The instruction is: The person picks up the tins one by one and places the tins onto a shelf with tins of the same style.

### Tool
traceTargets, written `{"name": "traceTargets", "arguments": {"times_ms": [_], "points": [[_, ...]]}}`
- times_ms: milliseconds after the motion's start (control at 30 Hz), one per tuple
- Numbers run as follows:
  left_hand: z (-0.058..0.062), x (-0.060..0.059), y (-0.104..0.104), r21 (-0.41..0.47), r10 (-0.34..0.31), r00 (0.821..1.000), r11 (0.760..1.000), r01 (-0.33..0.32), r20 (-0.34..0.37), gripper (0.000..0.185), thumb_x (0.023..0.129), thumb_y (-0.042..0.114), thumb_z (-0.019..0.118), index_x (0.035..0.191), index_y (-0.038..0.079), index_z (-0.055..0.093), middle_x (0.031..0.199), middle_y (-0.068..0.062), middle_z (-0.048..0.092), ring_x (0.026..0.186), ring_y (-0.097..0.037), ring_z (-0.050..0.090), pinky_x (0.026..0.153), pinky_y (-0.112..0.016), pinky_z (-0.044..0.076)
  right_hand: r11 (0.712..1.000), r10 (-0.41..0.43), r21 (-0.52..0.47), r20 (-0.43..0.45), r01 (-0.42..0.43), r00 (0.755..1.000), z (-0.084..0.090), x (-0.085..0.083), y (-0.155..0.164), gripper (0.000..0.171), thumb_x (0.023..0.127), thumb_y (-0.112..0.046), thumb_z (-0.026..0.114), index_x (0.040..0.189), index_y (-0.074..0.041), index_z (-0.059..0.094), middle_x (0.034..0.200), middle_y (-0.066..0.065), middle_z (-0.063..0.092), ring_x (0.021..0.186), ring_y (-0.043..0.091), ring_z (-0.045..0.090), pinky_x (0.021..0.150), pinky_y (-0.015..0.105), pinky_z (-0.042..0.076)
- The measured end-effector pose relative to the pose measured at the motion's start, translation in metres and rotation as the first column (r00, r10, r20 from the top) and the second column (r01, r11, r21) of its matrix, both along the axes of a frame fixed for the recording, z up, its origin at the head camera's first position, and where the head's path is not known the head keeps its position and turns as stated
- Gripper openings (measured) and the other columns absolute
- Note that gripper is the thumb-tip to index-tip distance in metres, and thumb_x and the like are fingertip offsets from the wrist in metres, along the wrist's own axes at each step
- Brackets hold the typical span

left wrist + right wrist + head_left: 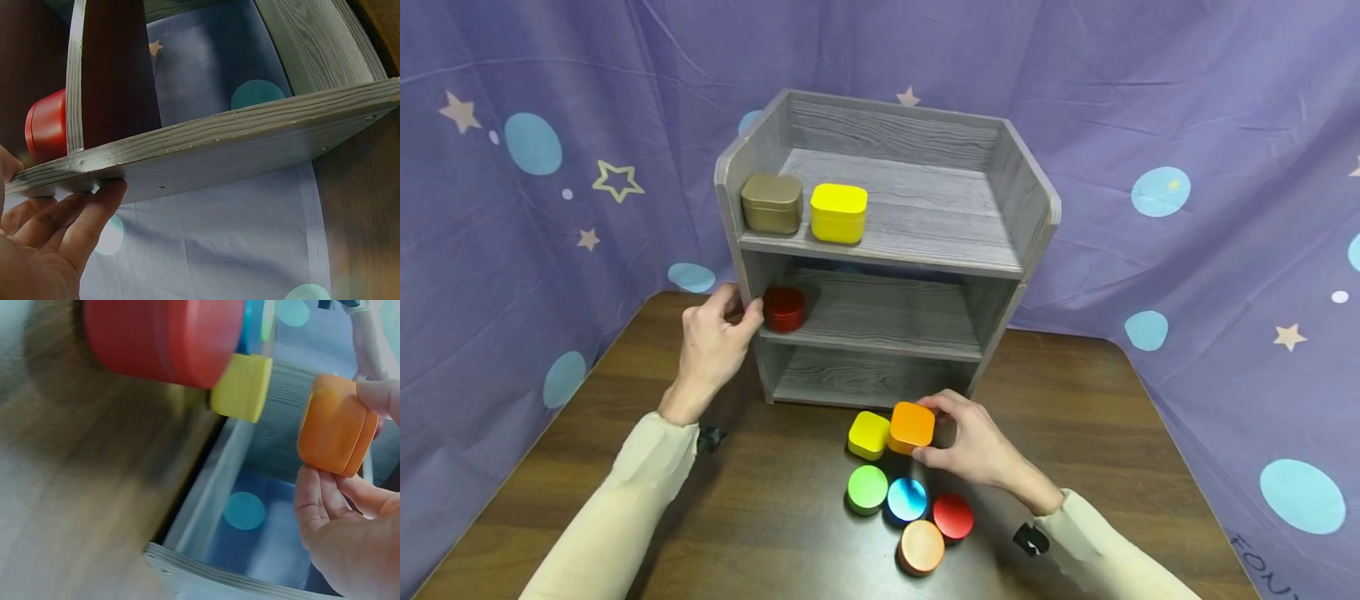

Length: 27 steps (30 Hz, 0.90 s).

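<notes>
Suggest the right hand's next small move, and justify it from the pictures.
Perhaps lift the orange container toward the top shelf. The right hand holds it, and two similarly shaped ones, a bronze container and a yellow container, stand there.

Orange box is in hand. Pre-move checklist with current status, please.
1. Grip: ok. The right hand pinches the orange box between thumb and fingers.
2. Orange box off the table: ok. The right wrist view shows a gap between it and the yellow box on the table.
3. Shelf braced: ok, as far as visible. The left hand grips the left side panel.
4. Top-level boxes upright: ok. Brown box and second yellow box stand apart.
5. Orange lid firmly shut: cannot tell. A seam shows; tightness doesn't.
</notes>
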<state>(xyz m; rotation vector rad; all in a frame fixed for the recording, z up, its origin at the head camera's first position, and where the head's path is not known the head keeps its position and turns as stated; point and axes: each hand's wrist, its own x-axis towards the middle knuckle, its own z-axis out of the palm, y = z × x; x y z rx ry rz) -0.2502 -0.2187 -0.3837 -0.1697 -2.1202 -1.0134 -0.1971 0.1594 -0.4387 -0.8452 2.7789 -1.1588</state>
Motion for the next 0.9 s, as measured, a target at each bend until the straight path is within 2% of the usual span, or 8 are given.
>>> {"name": "traceTargets", "arguments": {"times_ms": [167, 400, 700, 900], "points": [[0.000, 0.000, 0.000, 0.000, 0.001, 1.000, 1.000, -0.001, -0.003, 0.015, 0.095, 0.014, 0.072, 0.099, 0.000, 0.074, 0.090, -0.018, 0.084, 0.072, 0.027, 0.045, 0.071, -0.006, 0.037, 1.000, -0.003, -0.012, -0.027, 0.003, 1.000, 0.015, 0.001, -0.002, 0.051, 0.082, -0.019, 0.091, 0.129, -0.010, 0.073, 0.119, 0.000, 0.074, 0.102, 0.016, 0.066, 0.095, 0.034, 0.059], [-0.001, 0.000, 0.001, 0.004, 0.003, 1.000, 1.000, -0.003, 0.005, 0.016, 0.096, 0.014, 0.071, 0.100, -0.001, 0.074, 0.093, -0.019, 0.084, 0.076, 0.033, 0.045, 0.072, -0.006, 0.038, 0.999, 0.019, -0.041, -0.057, -0.021, 0.998, 0.038, 0.002, -0.001, 0.050, 0.083, -0.017, 0.089, 0.129, -0.008, 0.072, 0.118, 0.002, 0.073, 0.100, 0.014, 0.068, 0.093, 0.034, 0.061], [-0.002, 0.000, 0.001, 0.012, 0.002, 1.000, 1.000, -0.002, -0.007, 0.016, 0.096, 0.012, 0.071, 0.101, -0.002, 0.074, 0.094, -0.020, 0.084, 0.078, 0.035, 0.045, 0.074, -0.005, 0.038, 0.996, 0.068, -0.049, -0.168, -0.078, 0.983, 0.076, -0.003, 0.001, 0.052, 0.080, -0.015, 0.089, 0.128, -0.008, 0.073, 0.119, 0.002, 0.075, 0.101, 0.015, 0.066, 0.092, 0.031, 0.057], [-0.002, 0.000, 0.001, 0.017, -0.005, 1.000, 1.000, 0.005, -0.012, 0.015, 0.096, 0.011, 0.072, 0.101, -0.003, 0.074, 0.095, -0.021, 0.084, 0.080, 0.035, 0.046, 0.074, -0.004, 0.037, 0.992, 0.102, -0.052, -0.195, -0.115, 0.975, 0.103, -0.008, 0.001, 0.051, 0.081, -0.015, 0.089, 0.129, -0.009, 0.073, 0.118, 0.001, 0.075, 0.101, 0.014, 0.064, 0.092, 0.027, 0.054]]}}
